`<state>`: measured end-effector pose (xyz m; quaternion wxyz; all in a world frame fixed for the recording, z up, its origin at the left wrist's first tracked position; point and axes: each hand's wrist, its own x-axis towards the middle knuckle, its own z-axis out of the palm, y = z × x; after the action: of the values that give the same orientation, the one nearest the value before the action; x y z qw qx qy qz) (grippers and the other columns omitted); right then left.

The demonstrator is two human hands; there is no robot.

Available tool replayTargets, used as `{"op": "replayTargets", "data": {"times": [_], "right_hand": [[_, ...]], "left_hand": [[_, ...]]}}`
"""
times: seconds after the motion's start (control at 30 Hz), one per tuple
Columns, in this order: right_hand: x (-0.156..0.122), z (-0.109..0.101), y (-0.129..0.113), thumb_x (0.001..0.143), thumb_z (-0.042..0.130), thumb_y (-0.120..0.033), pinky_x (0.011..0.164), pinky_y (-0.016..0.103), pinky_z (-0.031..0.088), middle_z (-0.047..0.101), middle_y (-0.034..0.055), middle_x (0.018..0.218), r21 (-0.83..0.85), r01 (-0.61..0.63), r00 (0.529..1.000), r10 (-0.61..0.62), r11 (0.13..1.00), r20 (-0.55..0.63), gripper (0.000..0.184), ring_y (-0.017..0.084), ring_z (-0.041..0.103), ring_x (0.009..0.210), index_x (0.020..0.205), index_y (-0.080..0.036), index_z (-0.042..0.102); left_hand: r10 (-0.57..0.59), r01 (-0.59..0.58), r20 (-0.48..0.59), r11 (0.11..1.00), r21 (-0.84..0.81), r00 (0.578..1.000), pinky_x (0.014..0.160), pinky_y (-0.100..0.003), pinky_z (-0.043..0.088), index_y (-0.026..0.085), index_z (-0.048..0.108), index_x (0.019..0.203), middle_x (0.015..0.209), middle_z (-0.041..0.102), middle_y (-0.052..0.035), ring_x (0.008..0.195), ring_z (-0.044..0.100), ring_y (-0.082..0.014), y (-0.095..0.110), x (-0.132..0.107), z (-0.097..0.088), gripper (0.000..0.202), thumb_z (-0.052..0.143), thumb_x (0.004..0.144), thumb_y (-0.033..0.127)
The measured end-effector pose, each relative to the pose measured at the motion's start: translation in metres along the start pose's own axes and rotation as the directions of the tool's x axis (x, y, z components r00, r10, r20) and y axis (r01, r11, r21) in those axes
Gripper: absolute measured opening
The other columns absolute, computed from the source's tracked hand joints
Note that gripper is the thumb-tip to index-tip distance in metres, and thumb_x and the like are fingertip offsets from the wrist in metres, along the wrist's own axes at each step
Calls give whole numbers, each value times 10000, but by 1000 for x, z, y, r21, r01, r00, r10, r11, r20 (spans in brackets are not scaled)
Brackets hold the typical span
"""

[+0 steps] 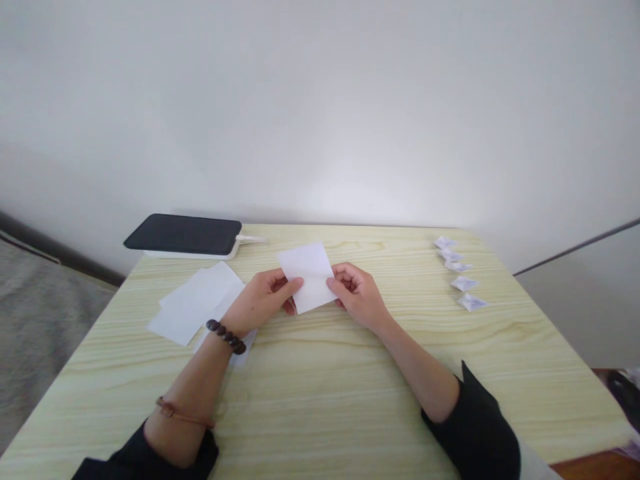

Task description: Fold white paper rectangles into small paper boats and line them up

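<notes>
Black sleeves: bottom of frame.
Left hand: thumb, fingers closed on white paper sheet, left edge.
Right hand: likewise, right edge.
Sheet: frame centre; uneven pull could crease or tear it.
Folded paper boats: right.

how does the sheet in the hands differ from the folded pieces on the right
The sheet looks flat, while the folded pieces have pointed, raised shapes. The sheet looks larger than each of the folded pieces. The left hand and right hand hold the sheet, while the folded pieces sit in a row on the table. Both look white.
</notes>
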<state>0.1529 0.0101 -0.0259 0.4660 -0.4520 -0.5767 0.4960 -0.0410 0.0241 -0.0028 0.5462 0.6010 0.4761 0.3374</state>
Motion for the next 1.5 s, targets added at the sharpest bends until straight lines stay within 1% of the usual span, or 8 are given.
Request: {"op": "replayTargets", "data": {"times": [0.17,0.27,0.6,0.87,1.0,1.23,1.4,1.5], "right_hand": [[-2,2,-1,799,593,-328,391,179,343,544,-47,589,6,8,1000,-8,1000,14,151,64,452,434,780,-189,538],[-4,3,-3,819,588,-370,438,189,380,537,-40,556,-54,33,999,-31,998,38,233,76,487,469,696,-185,520],[-5,-3,-2,824,599,-397,393,169,384,531,-63,587,38,-2,1000,1,999,12,220,66,472,441,917,-204,554],[-8,-11,-5,822,601,-396,371,174,399,531,-71,534,47,-46,997,43,998,61,228,71,478,408,913,-189,576],[-8,-11,-5,813,615,-407,414,189,448,593,-43,593,31,-42,998,40,999,45,219,84,531,464,834,-195,563],[-8,-10,-2,804,627,-437,382,209,454,567,-58,560,71,-4,1000,5,997,-13,244,96,525,426,865,-212,554],[-10,-8,-3,806,632,-394,353,202,424,507,-70,498,17,74,994,-72,997,-88,195,91,506,389,790,-210,571],[-12,-9,-3,818,614,-359,368,209,433,521,-63,516,-13,120,987,-121,993,-109,159,92,510,396,886,-217,629]], "left_hand": [[43,-48,-96,998,-44,994,530,-243,503,172,688,802,727,683,-37,636,618,-170,7,-3,6,308,669,733,471],[50,-68,-178,993,-96,983,457,-221,469,169,653,815,680,656,-15,554,576,-141,10,-5,16,319,628,767,483],[-54,39,-89,986,-162,995,472,-256,497,187,672,806,693,685,-27,603,619,-184,5,-3,21,327,687,692,493],[-99,103,33,980,-171,995,563,-295,509,186,686,850,680,697,-43,635,638,-214,4,-5,20,361,698,681,506],[-77,85,85,991,-101,993,528,-266,487,188,689,744,666,684,-45,601,620,-196,6,-4,13,328,692,676,508],[7,-8,35,999,50,999,468,-228,443,201,669,703,573,625,-2,506,562,-150,6,-3,5,300,663,700,501],[6,-7,-30,999,-46,1000,510,-229,466,183,666,838,684,681,-31,597,609,-168,7,-4,14,353,644,721,515],[-29,29,5,996,-86,1000,483,-226,456,184,661,819,641,668,-23,549,591,-157,5,-3,18,330,654,723,500]]}}
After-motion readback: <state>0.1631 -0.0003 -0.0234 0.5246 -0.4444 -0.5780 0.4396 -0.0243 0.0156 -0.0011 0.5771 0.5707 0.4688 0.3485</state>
